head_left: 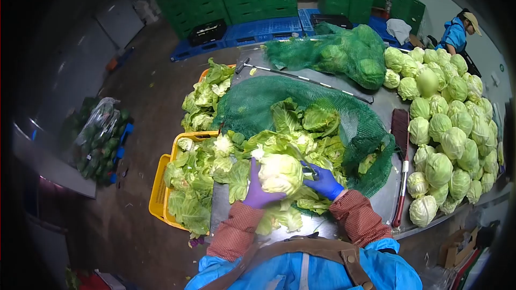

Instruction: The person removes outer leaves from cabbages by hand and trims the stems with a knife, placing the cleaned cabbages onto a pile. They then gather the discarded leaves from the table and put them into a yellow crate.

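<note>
My left hand (262,190), in a purple glove, is closed around the left side of a pale, trimmed cabbage (281,174) held above the metal table. On the cabbage's right, my blue-gloved right hand (324,182) grips a small knife (308,169), mostly hidden by the fingers. Loose cabbage leaves (322,150) are heaped around and beyond both hands. A green mesh bag (258,99) lies spread behind them, partly under the leaves. To the left, a yellow crate (159,188) at the table's edge is piled with more leaves.
Many cabbages (454,142) are stacked along the right side. A red-handled brush (400,182) lies before them. Farther back are a filled mesh bag (349,56) and a long thin rod (306,79). A person (454,33) in blue stands at back right, beyond the cabbages.
</note>
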`<action>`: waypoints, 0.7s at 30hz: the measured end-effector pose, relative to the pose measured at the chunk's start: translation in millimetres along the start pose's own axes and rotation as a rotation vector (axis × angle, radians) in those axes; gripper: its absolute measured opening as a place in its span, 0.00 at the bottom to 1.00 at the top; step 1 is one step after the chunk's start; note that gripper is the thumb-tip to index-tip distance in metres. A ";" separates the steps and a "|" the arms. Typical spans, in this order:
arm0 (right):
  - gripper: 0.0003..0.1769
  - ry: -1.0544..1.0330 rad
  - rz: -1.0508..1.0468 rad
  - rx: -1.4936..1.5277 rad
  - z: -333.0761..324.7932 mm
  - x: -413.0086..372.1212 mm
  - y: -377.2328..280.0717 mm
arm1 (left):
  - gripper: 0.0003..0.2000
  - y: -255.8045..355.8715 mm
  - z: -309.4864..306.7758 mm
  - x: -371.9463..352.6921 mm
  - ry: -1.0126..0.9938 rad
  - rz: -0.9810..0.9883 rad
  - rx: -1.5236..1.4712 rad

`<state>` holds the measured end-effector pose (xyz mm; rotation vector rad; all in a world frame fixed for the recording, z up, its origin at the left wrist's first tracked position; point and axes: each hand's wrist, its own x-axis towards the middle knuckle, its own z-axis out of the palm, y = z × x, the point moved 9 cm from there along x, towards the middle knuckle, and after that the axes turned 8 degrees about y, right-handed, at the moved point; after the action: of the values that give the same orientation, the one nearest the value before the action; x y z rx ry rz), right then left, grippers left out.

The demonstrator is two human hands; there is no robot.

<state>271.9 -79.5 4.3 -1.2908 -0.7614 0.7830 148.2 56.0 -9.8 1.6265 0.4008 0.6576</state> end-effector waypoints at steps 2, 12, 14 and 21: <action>0.32 0.159 0.218 -0.719 -28.3 -8.9 13.3 | 0.67 -1.6 6.1 -2.0 0.032 0.046 0.163; 0.32 -0.063 -0.188 -1.148 2.8 -31.1 -22.5 | 0.69 11.6 23.3 1.1 0.121 0.009 0.510; 0.33 -0.095 -0.159 -1.149 0.3 -31.6 -22.7 | 0.69 9.4 23.3 1.3 0.123 0.004 0.520; 0.36 -0.143 -0.153 -1.259 2.3 -25.5 -17.9 | 0.68 3.1 21.9 1.2 0.137 -0.003 0.494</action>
<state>257.8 -101.8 21.0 -2.2410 -1.5633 0.1987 162.4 39.1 -7.9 2.0504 0.7077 0.7060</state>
